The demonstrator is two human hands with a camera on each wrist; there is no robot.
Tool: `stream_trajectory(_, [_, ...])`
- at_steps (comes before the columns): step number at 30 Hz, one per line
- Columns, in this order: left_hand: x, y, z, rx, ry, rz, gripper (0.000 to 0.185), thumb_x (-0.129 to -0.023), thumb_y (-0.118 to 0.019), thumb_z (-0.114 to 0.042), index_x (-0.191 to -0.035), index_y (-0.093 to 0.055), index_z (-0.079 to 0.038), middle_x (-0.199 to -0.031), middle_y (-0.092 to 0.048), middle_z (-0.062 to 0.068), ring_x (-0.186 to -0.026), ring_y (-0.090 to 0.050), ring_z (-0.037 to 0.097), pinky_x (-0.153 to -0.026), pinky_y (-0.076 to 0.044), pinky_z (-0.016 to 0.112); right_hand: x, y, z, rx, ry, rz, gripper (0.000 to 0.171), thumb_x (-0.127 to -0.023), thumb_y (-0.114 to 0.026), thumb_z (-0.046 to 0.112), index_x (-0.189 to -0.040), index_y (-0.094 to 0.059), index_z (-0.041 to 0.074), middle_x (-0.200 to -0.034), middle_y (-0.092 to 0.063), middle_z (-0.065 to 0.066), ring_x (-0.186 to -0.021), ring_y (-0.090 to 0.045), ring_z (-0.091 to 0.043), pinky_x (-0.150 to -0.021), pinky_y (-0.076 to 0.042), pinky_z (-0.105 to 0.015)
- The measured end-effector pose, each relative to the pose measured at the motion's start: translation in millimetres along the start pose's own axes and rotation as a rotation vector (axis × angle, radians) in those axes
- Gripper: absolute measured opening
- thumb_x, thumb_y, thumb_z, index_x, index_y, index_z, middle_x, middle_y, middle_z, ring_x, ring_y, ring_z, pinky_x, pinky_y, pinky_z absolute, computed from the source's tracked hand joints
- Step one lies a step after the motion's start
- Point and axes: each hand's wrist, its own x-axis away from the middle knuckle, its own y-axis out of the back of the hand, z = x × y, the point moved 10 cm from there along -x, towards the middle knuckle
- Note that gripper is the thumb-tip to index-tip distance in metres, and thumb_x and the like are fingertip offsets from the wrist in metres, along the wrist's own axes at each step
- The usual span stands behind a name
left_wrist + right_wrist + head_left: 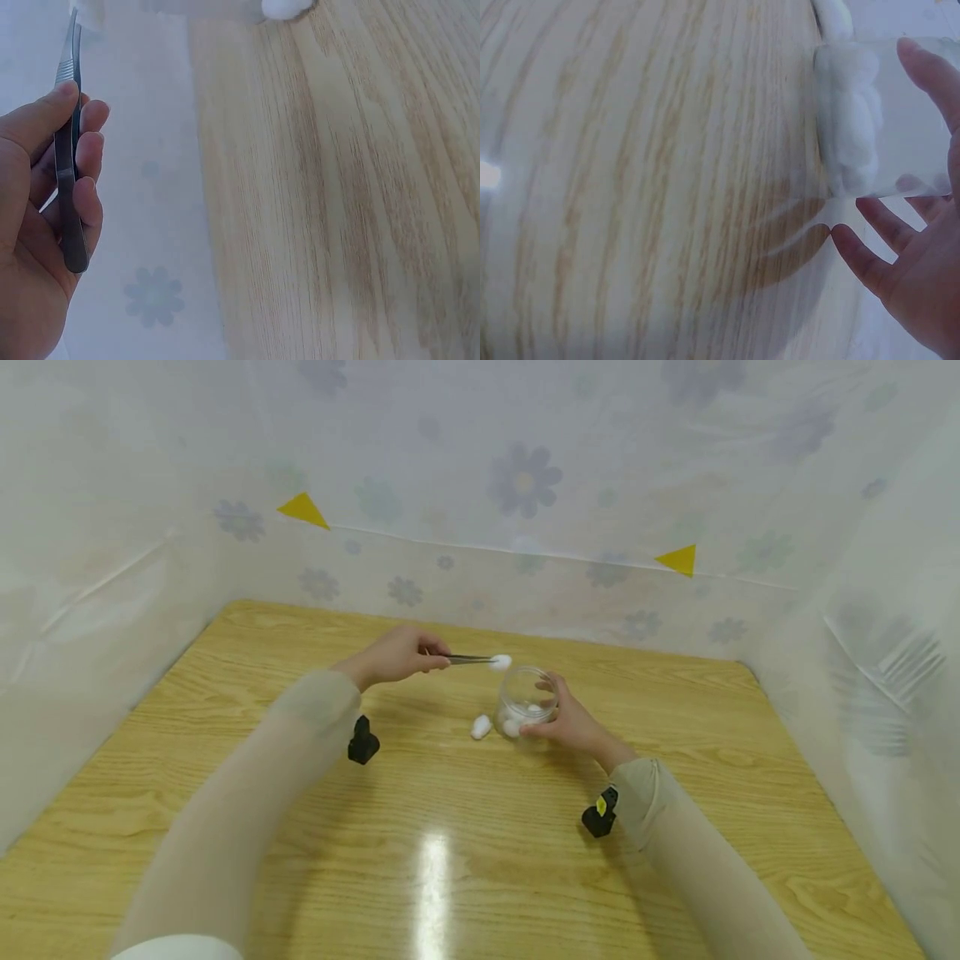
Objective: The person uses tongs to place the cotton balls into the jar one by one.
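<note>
My left hand (397, 653) pinches steel tweezers (471, 659) that hold a white cotton ball (500, 662) just above the rim of a clear jar (527, 697). In the left wrist view the tweezers (69, 142) lie between thumb and fingers of that hand (41, 232). My right hand (572, 720) is wrapped round the jar, which stands on the wooden table (450, 843) with cotton balls inside (853, 127). In the right wrist view the right hand (919, 247) curls about the jar (889, 116). One loose cotton ball (481, 727) lies on the table left of the jar.
Translucent flowered sheeting (525, 485) walls the table on the back and both sides, with yellow triangle markers (303, 510) on it. Black wrist camera mounts (363, 742) hang under both forearms. A light glare (433, 868) shows on the near tabletop.
</note>
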Motion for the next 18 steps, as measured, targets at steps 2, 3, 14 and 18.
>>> stream_trajectory(2, [-2.6,-1.1,-3.4,0.000,-0.006,0.004,0.025,-0.094,-0.057,-0.023,-0.111,-0.066,-0.008,-0.107,-0.067,0.013,-0.086,-0.062,0.020,-0.077,-0.051,0.036,0,0,0,0.002,-0.001,-0.001,0.100,-0.081,-0.074,0.024,-0.149,-0.003,0.011,-0.150,-0.023,-0.020,-0.131,-0.037,-0.040,-0.092,-0.045,-0.049])
stream_trajectory(3, [-3.8,-1.7,-4.5,0.002,-0.004,0.006,0.025,-0.094,-0.057,-0.024,-0.111,-0.066,-0.008,-0.107,-0.067,0.012,-0.086,-0.062,0.020,-0.078,-0.051,0.037,-1,0,-1,0.003,-0.002,-0.001,0.100,-0.081,-0.075,0.024,-0.149,-0.003,0.011,-0.150,-0.023,-0.019,-0.131,-0.037,-0.040,-0.093,-0.045,-0.049])
stream_trajectory(14, [-10.7,-7.1,-17.4,0.000,-0.028,0.017,0.025,-0.094,-0.057,-0.024,-0.112,-0.065,-0.008,-0.107,-0.065,0.012,-0.087,-0.062,0.020,-0.080,-0.052,0.040,-3,-2,-4,-0.009,-0.027,0.011,0.099,-0.083,-0.072,0.014,-0.149,0.001,0.005,-0.151,-0.017,-0.023,-0.132,-0.031,-0.045,-0.093,-0.043,-0.053])
stream_trajectory(18, [-11.9,-9.7,-20.7,0.014,-0.052,0.024,0.025,-0.094,-0.057,-0.023,-0.112,-0.065,-0.007,-0.106,-0.065,0.013,-0.087,-0.062,0.020,-0.079,-0.052,0.038,-2,-1,-5,0.002,-0.024,0.006,0.101,-0.082,-0.073,0.020,-0.150,0.001,0.009,-0.152,-0.019,-0.020,-0.132,-0.033,-0.042,-0.092,-0.044,-0.050])
